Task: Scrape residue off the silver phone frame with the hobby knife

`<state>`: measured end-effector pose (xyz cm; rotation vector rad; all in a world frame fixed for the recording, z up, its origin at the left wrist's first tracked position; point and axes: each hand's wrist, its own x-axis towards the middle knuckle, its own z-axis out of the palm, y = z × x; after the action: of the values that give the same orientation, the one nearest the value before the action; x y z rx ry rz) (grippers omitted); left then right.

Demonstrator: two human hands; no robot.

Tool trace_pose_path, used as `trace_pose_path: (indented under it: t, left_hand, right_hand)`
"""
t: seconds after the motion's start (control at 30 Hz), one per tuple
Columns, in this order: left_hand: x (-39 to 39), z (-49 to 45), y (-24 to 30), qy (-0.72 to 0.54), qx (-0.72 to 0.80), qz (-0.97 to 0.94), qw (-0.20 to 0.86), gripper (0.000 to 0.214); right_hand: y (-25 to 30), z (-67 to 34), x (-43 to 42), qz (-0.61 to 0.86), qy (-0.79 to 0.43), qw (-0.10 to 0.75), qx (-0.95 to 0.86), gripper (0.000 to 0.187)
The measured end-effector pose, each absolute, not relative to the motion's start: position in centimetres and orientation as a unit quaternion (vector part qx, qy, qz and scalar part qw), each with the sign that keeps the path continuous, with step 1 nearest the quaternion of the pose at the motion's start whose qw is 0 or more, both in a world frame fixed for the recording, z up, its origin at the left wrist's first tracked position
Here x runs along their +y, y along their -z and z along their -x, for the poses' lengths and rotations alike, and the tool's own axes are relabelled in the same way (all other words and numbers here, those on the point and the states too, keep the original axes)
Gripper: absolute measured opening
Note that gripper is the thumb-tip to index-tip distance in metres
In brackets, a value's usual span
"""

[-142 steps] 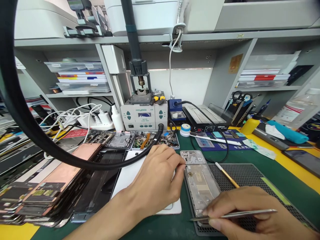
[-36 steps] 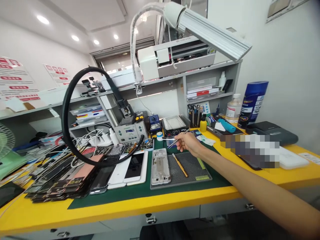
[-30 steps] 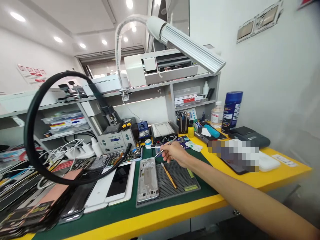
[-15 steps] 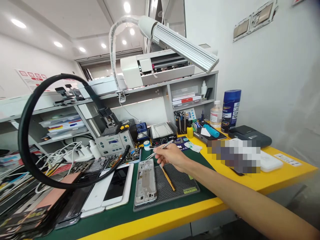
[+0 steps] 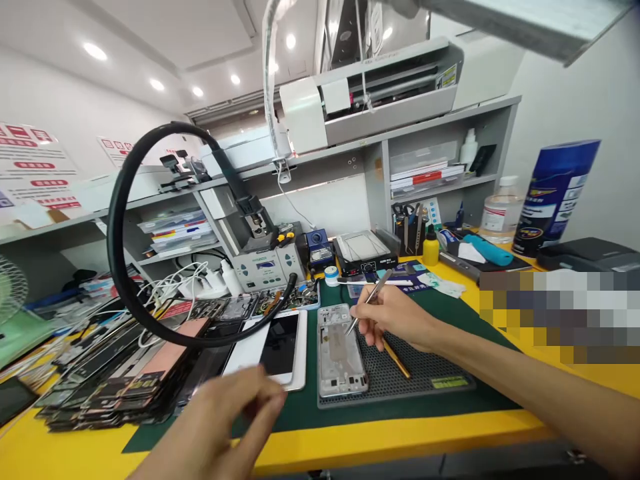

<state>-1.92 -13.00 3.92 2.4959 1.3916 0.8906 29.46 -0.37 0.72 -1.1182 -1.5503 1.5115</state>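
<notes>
Tweezers (image 5: 371, 299) pinched in our right hand (image 5: 400, 321) probe the phone frame (image 5: 336, 363); left hand (image 5: 220, 427) fingers spread, empty, so the unsteadied frame could slip and get gouged.

The phone frame (image 5: 340, 348) lies on the left edge of the work mat (image 5: 433, 365) on the tabletop (image 5: 350, 441), tweezers (image 5: 373, 298) above it, a spudger (image 5: 399, 360) to its right, a tablet (image 5: 280, 343) just left, the hot-air station (image 5: 265, 268) behind.

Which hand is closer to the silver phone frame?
Right. The right hand sits just beside the phone frame, pointing tweezers down at it. The left hand is off to the frame's left, nearer the table edge, blurred.
</notes>
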Motion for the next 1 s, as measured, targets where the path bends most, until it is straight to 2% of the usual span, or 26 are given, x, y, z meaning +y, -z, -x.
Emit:
trace_pose_path:
  t: [0.03, 0.13, 0.23, 0.33, 0.43, 0.5, 0.6, 0.7, 0.83, 0.93, 1.0]
  left_hand:
    - [-11.1, 1.1, -4.8, -0.235, 0.444, -0.854, 0.137, 0.030]
    - [-5.6, -1.6, -5.9, -0.218, 0.408, -0.866, 0.190, 0.026]
    - [-2.3, -4.0, -5.2, -0.193, 0.376, -0.863, 0.277, 0.019]
    - [-1.2, -5.5, -4.3, -0.172, 0.352, -0.834, 0.389, 0.023]
    - [-1.0, -6.1, -4.2, -0.168, 0.316, -0.801, 0.480, 0.028]
    - [-0.9, -6.1, -4.2, -0.164, 0.311, -0.776, 0.524, 0.023]
    - [-0.7, -5.7, -4.0, -0.169, 0.321, -0.778, 0.513, 0.020]
    - [-0.6, -5.2, -3.8, -0.177, 0.330, -0.801, 0.468, 0.028]
    - [-0.5, -4.4, -3.9, -0.202, 0.359, -0.773, 0.482, 0.033]
    - [-0.4, -3.2, -3.4, -0.221, 0.400, -0.740, 0.494, 0.042]
    - [-0.4, -2.2, -2.4, -0.233, 0.397, -0.733, 0.501, 0.036]
  right_hand:
    - [-0.8, -29.5, -0.5, 0.427, -0.582, 0.336, -0.604, 0.024]
    - [-1.0, -29.5, -0.8, 0.412, -0.586, 0.320, -0.620, 0.022]
    - [-1.2, -29.4, -1.3, 0.406, -0.585, 0.330, -0.620, 0.034]
    - [-1.5, -29.2, -2.1, 0.414, -0.584, 0.354, -0.602, 0.050]
    - [-1.7, -28.9, -2.9, 0.431, -0.583, 0.362, -0.586, 0.050]
    - [-1.5, -28.7, -3.3, 0.439, -0.583, 0.357, -0.583, 0.047]
    - [-1.1, -28.4, -3.8, 0.451, -0.566, 0.348, -0.596, 0.042]
    - [-1.0, -28.5, -3.9, 0.459, -0.527, 0.333, -0.633, 0.040]
    - [-2.2, -29.8, -3.0, 0.474, -0.472, 0.290, -0.684, 0.036]
    - [-3.3, -31.5, -2.4, 0.532, -0.403, 0.252, -0.701, 0.043]
    - [-3.6, -32.4, -2.3, 0.579, -0.347, 0.209, -0.707, 0.048]
